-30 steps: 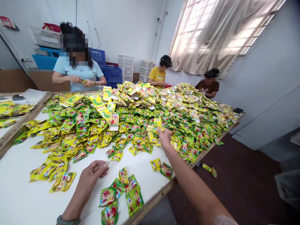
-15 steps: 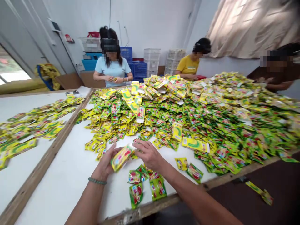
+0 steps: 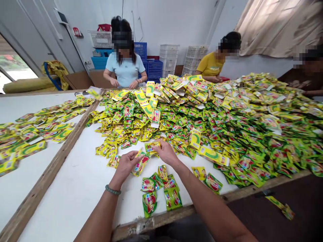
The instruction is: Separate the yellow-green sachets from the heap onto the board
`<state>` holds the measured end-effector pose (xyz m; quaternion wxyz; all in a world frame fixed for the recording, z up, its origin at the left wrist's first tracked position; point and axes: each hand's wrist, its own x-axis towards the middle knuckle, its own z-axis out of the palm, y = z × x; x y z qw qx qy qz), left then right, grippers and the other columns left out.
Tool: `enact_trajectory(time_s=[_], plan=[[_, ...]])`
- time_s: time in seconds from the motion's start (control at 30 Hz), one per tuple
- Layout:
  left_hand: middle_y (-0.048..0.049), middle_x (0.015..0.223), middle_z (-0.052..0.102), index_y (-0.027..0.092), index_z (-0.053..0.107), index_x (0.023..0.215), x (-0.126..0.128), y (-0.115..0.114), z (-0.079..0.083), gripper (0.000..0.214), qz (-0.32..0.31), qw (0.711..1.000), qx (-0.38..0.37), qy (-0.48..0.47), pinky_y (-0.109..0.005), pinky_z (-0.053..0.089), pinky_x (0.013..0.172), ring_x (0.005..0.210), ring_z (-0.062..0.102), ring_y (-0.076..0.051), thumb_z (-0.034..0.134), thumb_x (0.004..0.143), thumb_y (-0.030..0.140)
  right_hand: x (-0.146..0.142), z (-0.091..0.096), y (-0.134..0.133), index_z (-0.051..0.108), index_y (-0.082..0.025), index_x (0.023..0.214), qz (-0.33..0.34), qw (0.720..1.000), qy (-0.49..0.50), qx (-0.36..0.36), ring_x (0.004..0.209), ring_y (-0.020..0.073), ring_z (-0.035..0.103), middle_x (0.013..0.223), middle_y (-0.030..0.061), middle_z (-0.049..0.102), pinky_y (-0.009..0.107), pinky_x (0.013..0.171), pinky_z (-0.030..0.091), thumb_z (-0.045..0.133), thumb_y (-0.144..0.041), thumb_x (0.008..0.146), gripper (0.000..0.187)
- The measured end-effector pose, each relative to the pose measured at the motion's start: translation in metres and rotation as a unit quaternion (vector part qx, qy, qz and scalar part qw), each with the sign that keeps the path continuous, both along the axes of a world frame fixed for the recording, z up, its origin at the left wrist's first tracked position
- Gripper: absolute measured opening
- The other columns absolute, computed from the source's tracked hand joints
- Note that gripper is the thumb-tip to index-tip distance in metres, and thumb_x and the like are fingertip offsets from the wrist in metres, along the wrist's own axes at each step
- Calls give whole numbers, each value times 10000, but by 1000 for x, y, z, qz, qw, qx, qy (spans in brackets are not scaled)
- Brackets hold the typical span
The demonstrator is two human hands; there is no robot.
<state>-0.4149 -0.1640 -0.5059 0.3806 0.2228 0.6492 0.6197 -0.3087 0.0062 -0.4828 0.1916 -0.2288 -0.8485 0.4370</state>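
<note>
My left hand [image 3: 127,164] is closed on a yellow-green sachet [image 3: 139,166] just above the white table [image 3: 75,188]. My right hand [image 3: 165,152] reaches to the near edge of the big heap of green and yellow sachets [image 3: 214,114], its fingers pinching a yellow sachet [image 3: 152,146]. A small cluster of green sachets [image 3: 161,190] lies on the table just below both hands. A green bead bracelet [image 3: 112,191] circles my left wrist.
Three other people sit at the far side: one in a light blue shirt [image 3: 124,69], one in yellow [image 3: 210,67], one at the right edge [image 3: 306,72]. A second table [image 3: 25,134] at left holds more sachets. Blue and white crates [image 3: 161,60] stand behind. A sachet strip [image 3: 280,206] lies on the floor.
My hands have moved apart and slightly toward the heap; the left keeps its sachet lower, and the right now pinches another sachet at the heap's edge. The camera has tilted slightly.
</note>
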Motion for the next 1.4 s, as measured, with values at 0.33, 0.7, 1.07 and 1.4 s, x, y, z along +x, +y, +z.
enact_trajectory(time_s=[0.33, 0.7, 1.07, 1.4], plan=[[-46, 753, 710, 129, 663, 862, 4, 4, -8, 389, -15, 999, -27, 6, -232, 452, 559, 613, 622, -157, 756, 605, 406, 6, -14, 15, 683, -194, 952, 135, 991, -1, -21, 822, 158, 587, 941, 26, 667, 249, 727, 416, 613, -272, 744, 232], [-47, 743, 699, 137, 639, 840, 12, 9, -3, 384, -23, 1000, -19, 8, -250, 478, 614, 650, 631, -166, 799, 559, 345, 1, -14, 5, 698, -203, 880, 137, 989, -18, 58, 867, 183, 598, 937, 40, 669, 300, 774, 437, 611, -155, 726, 183], [-19, 699, 671, 138, 628, 841, 15, 1, 0, 368, -102, 993, -51, -33, -267, 459, 563, 579, 603, -166, 780, 575, 343, -3, -18, -18, 642, -188, 920, 74, 996, 56, 17, 782, 144, 588, 859, 6, 658, 248, 714, 437, 674, -205, 684, 239], [-2, 674, 643, 141, 633, 819, 16, 5, 12, 338, -55, 998, -9, -12, -209, 389, 498, 535, 526, -117, 738, 621, 395, 4, -12, -23, 684, -206, 817, 28, 994, 88, 62, 860, 183, 535, 834, 40, 640, 344, 817, 418, 595, -319, 804, 144]])
